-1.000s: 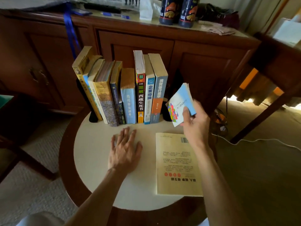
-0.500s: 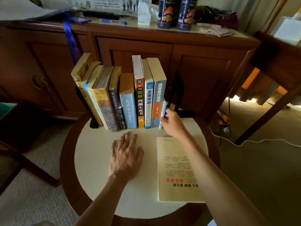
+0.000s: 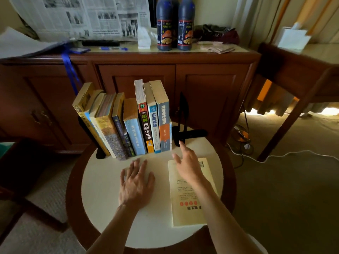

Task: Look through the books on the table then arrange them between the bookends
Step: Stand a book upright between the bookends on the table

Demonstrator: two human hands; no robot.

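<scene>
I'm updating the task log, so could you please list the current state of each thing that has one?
Row of books: upright, leaning left.
Small thin book: upright at the row's right end.
Cream book: flat, closed.
Right bookend: apart from the row.
Left hand: flat on table.
Right hand: open, empty.

Two bare forearms and hands, no sleeves visible
</scene>
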